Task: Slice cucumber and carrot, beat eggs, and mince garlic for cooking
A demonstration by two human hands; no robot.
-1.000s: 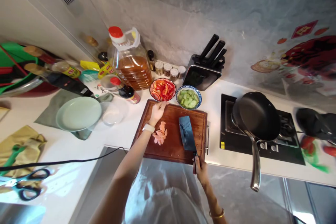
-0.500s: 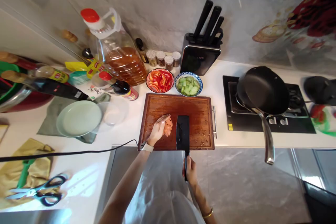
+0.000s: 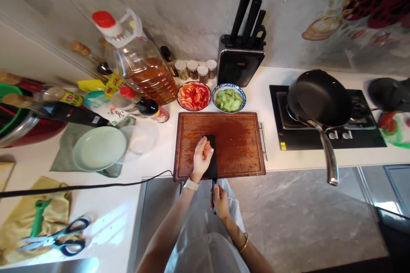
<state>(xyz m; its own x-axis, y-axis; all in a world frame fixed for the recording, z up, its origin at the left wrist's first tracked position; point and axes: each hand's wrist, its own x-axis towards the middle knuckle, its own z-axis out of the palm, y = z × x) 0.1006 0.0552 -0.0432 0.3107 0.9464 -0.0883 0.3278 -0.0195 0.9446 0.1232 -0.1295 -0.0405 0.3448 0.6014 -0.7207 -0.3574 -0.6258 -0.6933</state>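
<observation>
My right hand (image 3: 221,200) is closed round the handle of a black cleaver (image 3: 212,164). The cleaver's broad blade lies low over the wooden cutting board (image 3: 237,145), pointing away from me. Against the blade, my left hand (image 3: 201,160) cups a small heap of orange-pink food slices (image 3: 207,148). Its fingers curl round them and partly hide them; their exact kind is unclear. Behind the board stand a bowl of cut red peppers (image 3: 194,95) and a blue-patterned bowl of green chunks (image 3: 228,98).
A wok (image 3: 320,98) sits on the hob (image 3: 282,123) at right, its handle jutting past the counter edge. Behind the bowls stand a knife block (image 3: 240,64) and spice jars (image 3: 192,69). Leftward are an oil jug (image 3: 147,72), a pale plate (image 3: 100,148), a black cable (image 3: 121,184) and scissors (image 3: 60,236).
The cleaver has moved left, bringing its blade under or against the slices. My left hand has shifted slightly right, with its palm turned more upward round them. The view has shifted slightly.
</observation>
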